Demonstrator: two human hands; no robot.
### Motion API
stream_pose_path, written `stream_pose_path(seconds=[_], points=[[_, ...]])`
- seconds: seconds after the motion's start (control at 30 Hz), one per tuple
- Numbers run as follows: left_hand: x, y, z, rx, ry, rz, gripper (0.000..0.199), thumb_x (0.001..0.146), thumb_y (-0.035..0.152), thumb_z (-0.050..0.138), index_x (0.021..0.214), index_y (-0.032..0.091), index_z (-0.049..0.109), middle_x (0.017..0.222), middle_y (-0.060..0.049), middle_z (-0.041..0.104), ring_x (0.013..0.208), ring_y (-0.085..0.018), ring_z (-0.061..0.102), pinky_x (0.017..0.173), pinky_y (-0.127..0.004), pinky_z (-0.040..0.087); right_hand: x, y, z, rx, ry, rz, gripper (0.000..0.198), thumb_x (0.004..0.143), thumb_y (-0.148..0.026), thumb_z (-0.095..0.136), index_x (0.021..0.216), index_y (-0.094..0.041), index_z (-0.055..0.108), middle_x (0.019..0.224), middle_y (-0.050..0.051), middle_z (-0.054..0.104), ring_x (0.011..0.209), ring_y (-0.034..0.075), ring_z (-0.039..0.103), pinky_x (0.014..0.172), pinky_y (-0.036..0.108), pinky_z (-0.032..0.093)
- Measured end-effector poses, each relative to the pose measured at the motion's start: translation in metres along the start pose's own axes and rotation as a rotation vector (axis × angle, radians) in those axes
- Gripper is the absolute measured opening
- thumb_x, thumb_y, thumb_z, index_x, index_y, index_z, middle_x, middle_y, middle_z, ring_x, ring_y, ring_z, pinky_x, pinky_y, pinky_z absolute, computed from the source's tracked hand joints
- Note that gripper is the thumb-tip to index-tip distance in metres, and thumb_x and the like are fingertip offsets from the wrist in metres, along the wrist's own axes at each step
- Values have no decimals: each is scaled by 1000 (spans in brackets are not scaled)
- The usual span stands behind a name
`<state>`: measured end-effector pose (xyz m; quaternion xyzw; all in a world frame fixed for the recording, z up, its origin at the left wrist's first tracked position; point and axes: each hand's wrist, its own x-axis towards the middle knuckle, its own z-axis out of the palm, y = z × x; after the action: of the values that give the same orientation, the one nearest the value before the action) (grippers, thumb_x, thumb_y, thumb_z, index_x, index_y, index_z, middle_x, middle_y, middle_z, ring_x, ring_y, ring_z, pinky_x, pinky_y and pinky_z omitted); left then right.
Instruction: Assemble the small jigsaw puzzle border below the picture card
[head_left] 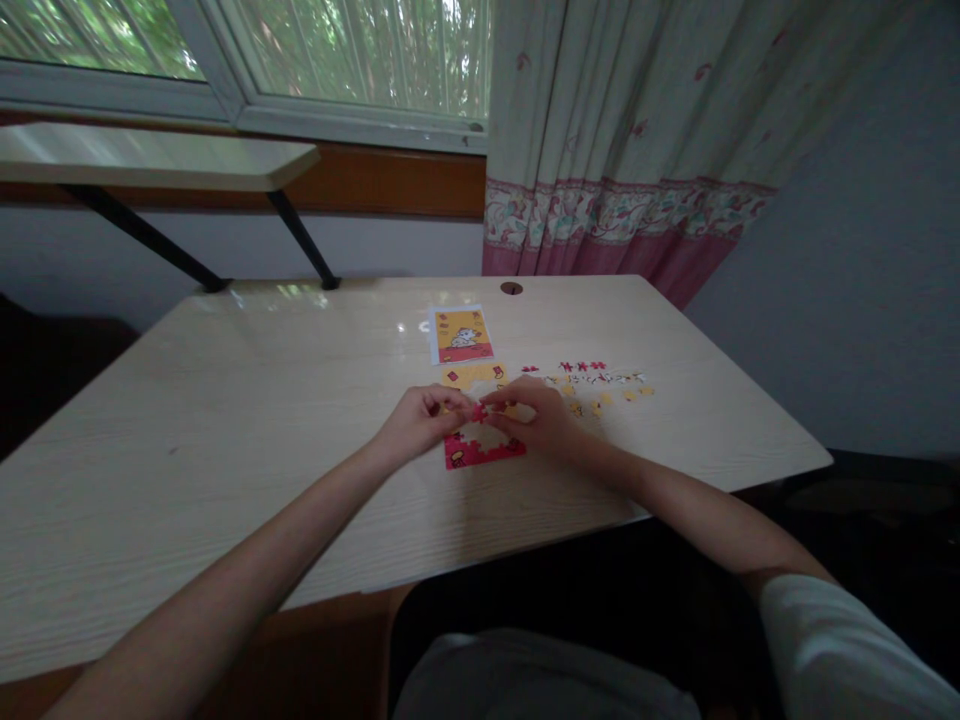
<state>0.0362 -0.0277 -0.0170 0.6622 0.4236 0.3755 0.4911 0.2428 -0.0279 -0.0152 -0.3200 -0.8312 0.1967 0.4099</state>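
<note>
A small red jigsaw piece point(479, 412) is pinched between the fingertips of my left hand point(424, 422) and my right hand point(536, 415). Both hands are closed and hover over a partly assembled jigsaw puzzle point(486, 455). Its lower border is red, its upper part yellow, and bare table shows through a gap in the middle. My hands hide parts of its sides. Just behind it lies a picture card point(463, 338) with a white animal on yellow and red.
Loose red pieces point(583, 366), white pieces point(615, 378) and yellow pieces point(598, 408) lie in rough rows right of the puzzle. A raised shelf point(161, 160) on black brackets stands at the table's back left. A curtain point(600, 215) hangs behind the table point(225, 420).
</note>
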Motion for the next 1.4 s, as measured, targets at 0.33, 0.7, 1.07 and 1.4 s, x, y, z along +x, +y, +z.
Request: stream_pose_path(seconds=[0.33,0.7,1.07,1.4], points=[[-1,0,-17,454,116,210,35,75,45,62,99,20,65,106,-9,65,98,-24,58,90,-43,45,-3,12,-13,-232,116,-128,18,86,-38,60,89,-24,70,79,2,68,78,16,59,74,31,39],[-4,-24,-37,976,-69,106,99,67,74,56,142,16,30,147,-21,31,133,-40,31,105,-55,28,-10,7,-6,-173,-342,67,13,80,-34,66,87,-23,70,79,1,66,82,16,55,80,31,35],[-6,-24,-34,1042,-155,35,108,62,79,54,145,14,26,151,-23,23,135,-43,24,105,-60,23,-11,5,-7,-161,-414,102,18,78,-36,67,86,-20,70,75,1,61,78,15,51,77,30,35],[-6,-21,-32,1063,-165,31,108,64,80,50,144,11,26,150,-24,24,136,-42,24,106,-58,22,-10,3,1,-164,-332,79,11,79,-30,67,84,-21,71,76,2,62,80,16,53,78,30,36]])
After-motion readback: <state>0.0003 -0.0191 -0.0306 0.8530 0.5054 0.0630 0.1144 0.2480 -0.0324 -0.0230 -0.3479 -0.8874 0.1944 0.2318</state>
